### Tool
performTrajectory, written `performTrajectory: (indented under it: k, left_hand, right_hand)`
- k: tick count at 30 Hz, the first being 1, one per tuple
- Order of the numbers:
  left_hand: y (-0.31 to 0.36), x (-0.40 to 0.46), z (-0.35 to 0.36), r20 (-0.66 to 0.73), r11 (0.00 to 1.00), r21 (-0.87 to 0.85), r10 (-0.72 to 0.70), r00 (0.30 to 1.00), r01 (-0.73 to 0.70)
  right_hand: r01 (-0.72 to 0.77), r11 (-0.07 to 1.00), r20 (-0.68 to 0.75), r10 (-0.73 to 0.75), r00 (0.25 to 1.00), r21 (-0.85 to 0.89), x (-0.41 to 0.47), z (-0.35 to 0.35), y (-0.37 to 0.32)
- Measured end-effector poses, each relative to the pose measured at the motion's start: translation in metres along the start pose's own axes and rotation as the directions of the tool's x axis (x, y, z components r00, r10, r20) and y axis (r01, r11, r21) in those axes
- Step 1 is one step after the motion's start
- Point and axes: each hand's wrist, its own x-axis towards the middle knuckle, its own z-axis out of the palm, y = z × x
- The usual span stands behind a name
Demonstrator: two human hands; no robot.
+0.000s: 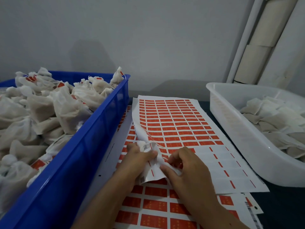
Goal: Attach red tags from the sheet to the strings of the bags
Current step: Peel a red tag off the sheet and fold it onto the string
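The top sheet of red tags (178, 123) lies on the table between the two trays, on top of other tag sheets (156, 207). Its long axis runs from the near edge toward the far wall, leaning slightly left at the far end. Both hands meet at its near left corner, where the paper is lifted and crumpled.

The left hand (140, 156) comes in from the near left, its fingers curled around a small white bag (143, 145) and pressed against the raised sheet edge. The right hand (184, 164) sits just to the right of it, thumb and fingers pinching at the curled paper near a row of tags. Whether a single tag is already between those fingertips is hard to make out, and the bag's string cannot be picked out from the crumpled paper. The left hand hides most of the bag.

The near right part of the top sheet is bare white backing with only thin red slivers remaining.

To the left, a blue crate (92, 146) holds a heap of white bags, several showing red tags; it is cut off at the left and near edges. To the right, a white tray (231, 123) holds more bags and is cut off at the right edge.
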Motion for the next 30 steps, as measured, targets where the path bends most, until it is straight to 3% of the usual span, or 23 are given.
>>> performTrajectory:
  k: [11, 21, 30]
  left_hand:
    - [-0.003, -0.003, 0.003, 0.024, 0.964, 0.102, 0.244, 0.97, -0.245]
    - [-0.007, -0.002, 0.005, 0.039, 0.943, 0.157, 0.29, 0.956, -0.293]
    - [-0.006, -0.003, 0.003, 0.027, 0.957, 0.117, 0.264, 0.964, -0.265]
  right_hand:
    - [-0.072, 0.995, 0.022, 0.071, 0.997, 0.069, 0.006, -0.004, 0.004]
    - [-0.064, 0.998, 0.034, 0.063, 0.997, 0.012, 0.01, -0.004, 0.005]
    - [-0.185, 0.964, 0.007, 0.187, 0.982, 0.191, 0.009, -0.002, 0.008]
